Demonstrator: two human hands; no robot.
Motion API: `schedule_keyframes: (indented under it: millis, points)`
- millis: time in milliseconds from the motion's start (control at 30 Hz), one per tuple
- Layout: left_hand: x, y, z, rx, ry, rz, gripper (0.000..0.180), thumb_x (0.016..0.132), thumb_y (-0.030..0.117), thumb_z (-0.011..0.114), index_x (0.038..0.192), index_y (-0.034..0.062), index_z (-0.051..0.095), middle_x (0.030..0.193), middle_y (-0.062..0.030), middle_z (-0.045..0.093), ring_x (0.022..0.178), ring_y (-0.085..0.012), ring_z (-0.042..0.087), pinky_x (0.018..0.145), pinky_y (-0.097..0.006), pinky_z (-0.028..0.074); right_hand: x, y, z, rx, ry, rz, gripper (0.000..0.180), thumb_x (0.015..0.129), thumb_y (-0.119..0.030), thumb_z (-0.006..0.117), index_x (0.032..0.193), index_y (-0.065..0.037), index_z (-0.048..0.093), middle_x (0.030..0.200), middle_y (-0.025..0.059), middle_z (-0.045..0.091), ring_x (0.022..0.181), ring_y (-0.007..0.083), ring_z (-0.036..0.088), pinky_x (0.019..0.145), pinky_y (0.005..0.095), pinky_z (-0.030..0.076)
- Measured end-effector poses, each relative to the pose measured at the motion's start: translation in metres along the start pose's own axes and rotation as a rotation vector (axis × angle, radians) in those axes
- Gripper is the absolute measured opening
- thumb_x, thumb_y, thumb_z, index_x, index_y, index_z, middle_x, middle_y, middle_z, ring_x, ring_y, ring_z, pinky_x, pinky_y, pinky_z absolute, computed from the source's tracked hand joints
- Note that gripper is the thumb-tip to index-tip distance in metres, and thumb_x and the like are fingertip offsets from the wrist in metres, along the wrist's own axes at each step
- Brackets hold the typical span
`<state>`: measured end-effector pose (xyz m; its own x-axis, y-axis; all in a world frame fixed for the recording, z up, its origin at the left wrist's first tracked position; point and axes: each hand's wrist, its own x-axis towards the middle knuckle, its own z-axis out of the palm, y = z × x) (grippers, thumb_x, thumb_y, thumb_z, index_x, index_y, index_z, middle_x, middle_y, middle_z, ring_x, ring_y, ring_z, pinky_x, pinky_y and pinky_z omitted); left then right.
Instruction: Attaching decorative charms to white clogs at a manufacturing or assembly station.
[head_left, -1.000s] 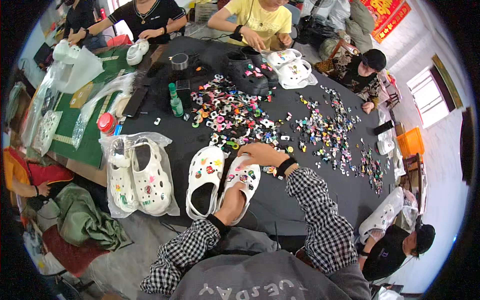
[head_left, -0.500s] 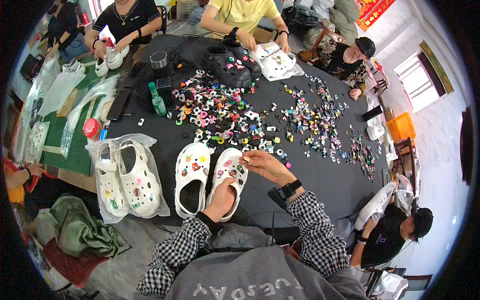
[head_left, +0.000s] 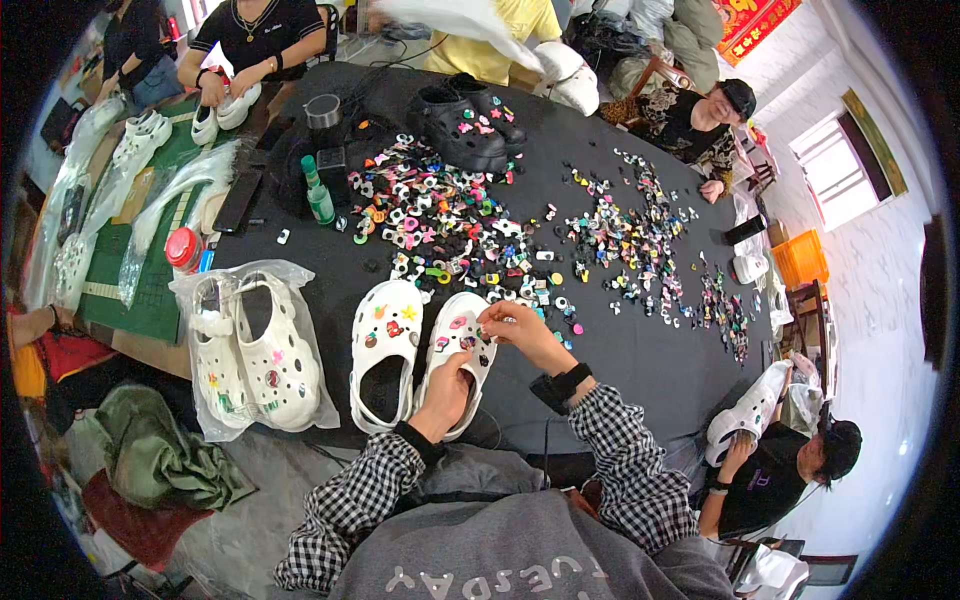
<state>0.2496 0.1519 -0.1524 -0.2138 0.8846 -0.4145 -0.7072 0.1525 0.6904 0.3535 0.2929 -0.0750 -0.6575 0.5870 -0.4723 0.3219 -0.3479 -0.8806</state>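
My left hand (head_left: 444,396) is closed on a white clog (head_left: 464,305), its thumb over the opening and the fingers out of sight. Several colourful shoe charms are set in that clog's upper. My right hand (head_left: 522,331) pinches a small shoe charm against the right side of the upper; the fingertips mostly hide it. Just left stands the matching white clog (head_left: 366,343), toe pointing away, with fruit, star and other charms on it. Farther left, a pair of white clogs (head_left: 283,372) with charms lies in a clear plastic bag.
Loose charms (head_left: 455,230) are heaped across the dark table (head_left: 520,400), with another spread (head_left: 640,230) to the right. Black clogs (head_left: 462,135), a green bottle (head_left: 319,201) and a red-lidded jar (head_left: 184,249) stand beyond. Co-workers sit around the table, some handling white clogs.
My right hand has brought the charm from just beside the clog onto its upper. Across the table, the person in yellow has lifted the white clogs and their plastic bag off the table.
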Motion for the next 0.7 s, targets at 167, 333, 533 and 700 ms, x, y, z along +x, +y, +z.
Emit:
schedule_keyframes:
  millis: [167,333,533,700]
  points:
    - [0.002,0.004,0.011,-0.511,0.041,-0.148,0.018,0.086,0.009,0.057,0.103,0.0015,0.059,0.097,-0.006,0.062,0.092,-0.0166,0.058,0.084,-0.03,0.044,0.007,0.004,0.01,-0.331,0.118,-0.192,0.021,0.083,-0.013,0.067,0.097,0.001,0.061,0.083,0.0028,0.063,0.072,0.0095,0.061,0.061,0.0227,0.048]
    - [0.0,0.008,0.011,-0.474,0.102,-0.176,0.019,0.085,0.008,0.057,0.104,0.0013,0.058,0.1,-0.006,0.062,0.094,-0.0163,0.058,0.085,-0.03,0.044,0.013,0.003,0.02,-0.441,0.17,-0.248,0.016,0.078,-0.009,0.068,0.09,0.0,0.064,0.079,0.005,0.064,0.069,0.0101,0.06,0.061,0.0248,0.048]
    - [0.0,0.009,0.011,-0.485,0.106,-0.166,0.023,0.085,0.007,0.058,0.107,-0.0001,0.057,0.103,-0.0064,0.06,0.096,-0.0167,0.057,0.086,-0.03,0.043,0.019,-0.006,0.01,-0.635,0.118,-0.238,0.018,0.075,-0.014,0.071,0.085,-0.001,0.066,0.076,0.0061,0.065,0.07,0.013,0.06,0.064,0.0279,0.047]
    - [-0.002,0.012,0.017,-0.479,0.097,-0.162,0.024,0.085,0.008,0.056,0.108,-0.0007,0.056,0.103,-0.0069,0.06,0.097,-0.0174,0.056,0.087,-0.03,0.043,0.019,-0.019,0.005,-0.678,-0.01,-0.229,0.017,0.073,-0.016,0.071,0.083,-0.002,0.068,0.075,0.0081,0.066,0.069,0.015,0.061,0.063,0.0291,0.047]
